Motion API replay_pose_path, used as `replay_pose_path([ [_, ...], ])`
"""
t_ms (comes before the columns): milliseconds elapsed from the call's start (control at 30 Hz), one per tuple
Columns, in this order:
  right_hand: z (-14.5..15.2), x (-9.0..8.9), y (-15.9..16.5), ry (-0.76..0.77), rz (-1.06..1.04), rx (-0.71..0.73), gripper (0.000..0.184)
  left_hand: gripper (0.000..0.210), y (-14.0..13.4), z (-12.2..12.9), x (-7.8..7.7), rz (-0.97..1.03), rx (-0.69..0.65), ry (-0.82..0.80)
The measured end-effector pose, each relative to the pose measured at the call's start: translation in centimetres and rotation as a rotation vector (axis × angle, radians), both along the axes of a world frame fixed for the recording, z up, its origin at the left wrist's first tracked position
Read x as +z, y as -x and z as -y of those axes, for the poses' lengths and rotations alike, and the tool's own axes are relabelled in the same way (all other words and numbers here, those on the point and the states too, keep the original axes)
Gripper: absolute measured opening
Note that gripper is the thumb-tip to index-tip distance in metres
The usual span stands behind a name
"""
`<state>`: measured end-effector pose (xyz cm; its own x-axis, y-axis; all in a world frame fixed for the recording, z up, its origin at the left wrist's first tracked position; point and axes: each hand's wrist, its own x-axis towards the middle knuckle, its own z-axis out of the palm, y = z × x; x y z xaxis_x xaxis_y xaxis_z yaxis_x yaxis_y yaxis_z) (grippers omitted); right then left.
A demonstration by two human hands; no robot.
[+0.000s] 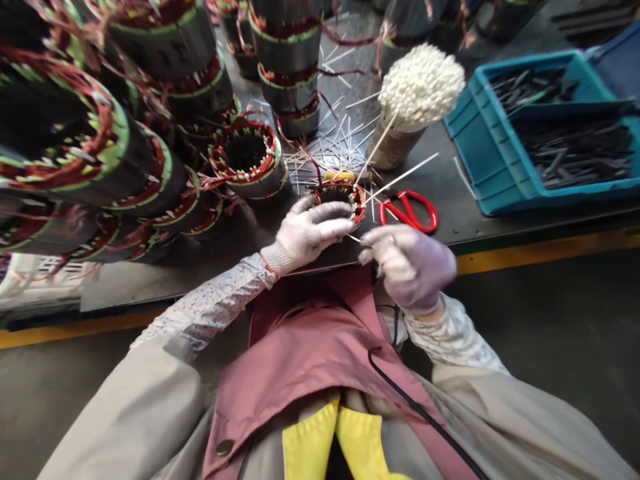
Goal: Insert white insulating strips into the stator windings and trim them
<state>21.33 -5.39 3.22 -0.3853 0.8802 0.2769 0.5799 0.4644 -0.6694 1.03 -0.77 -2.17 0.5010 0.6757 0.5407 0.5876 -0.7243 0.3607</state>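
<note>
A motor stator (pixel 358 200), with red-brown windings round its rim, stands at the table's near edge. My left hand (pixel 315 230), in a white glove, is laid over the near side of this stator, its fingers gripping the rim and hiding part of it. Just right of it, my right hand (pixel 410 263), gloved and slightly blurred, is closed in a pinch on a thin white stick (pixel 354 238) that points toward the stator. Two longer white sticks (pixel 403 176) slant up from the rim. Red-handled scissors or snips (pixel 410 212) lie beside the stator, their blades partly hidden.
A holder (pixel 393 143) packed with white sticks (pixel 423 83) stands behind. Loose sticks (pixel 333 150) litter the tabletop near a yellow-handled tool (pixel 345 176). Stacked stators (pixel 290 73) crowd the left and back; another stator (pixel 247 160) stands closer. A blue bin (pixel 500 167) holds dark strips.
</note>
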Motion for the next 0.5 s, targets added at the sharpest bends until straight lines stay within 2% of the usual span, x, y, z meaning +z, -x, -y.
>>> replay_pose_path([
  [67,-2.5,0.6,2.7,0.136,-0.275,-0.087,0.036,0.021,0.4,-0.2,-0.1,-0.087,-0.056,-0.063],
  [133,-5.8,1.3,5.7,0.384,-0.632,-0.168,0.029,0.022,0.6,-0.4,0.0,-0.151,-0.054,-0.076],
  [200,-8.1,2.1,7.5,0.536,-0.767,-0.211,0.027,0.025,0.7,-0.4,0.4,-0.193,-0.038,-0.036],
  [233,-8.5,2.5,7.6,0.532,-0.752,-0.203,0.025,0.025,0.8,-0.2,0.9,-0.203,-0.04,-0.009],
  [300,-7.9,3.0,5.7,0.319,-0.684,-0.259,0.019,0.026,1.0,0.5,2.0,-0.212,-0.034,0.037],
  [333,-7.1,3.1,3.9,0.163,-0.623,-0.317,0.019,0.029,1.2,1.0,2.6,-0.216,-0.006,0.047],
  [367,-6.2,2.9,1.8,-0.064,-0.536,-0.47,0.025,0.036,1.5,1.6,3.2,-0.224,0.039,0.049],
  [400,-5.5,2.5,-0.4,-0.199,-0.336,-0.622,0.037,0.047,1.7,2.0,3.6,-0.244,0.091,0.047],
  [433,-5.0,2.0,-2.4,-0.196,-0.02,-0.667,0.043,0.058,1.8,2.3,3.9,-0.276,0.137,0.047],
  [500,-5.4,0.7,-5.3,0.014,0.629,-0.521,0.046,0.061,1.9,2.4,3.8,-0.352,0.165,0.051],
])
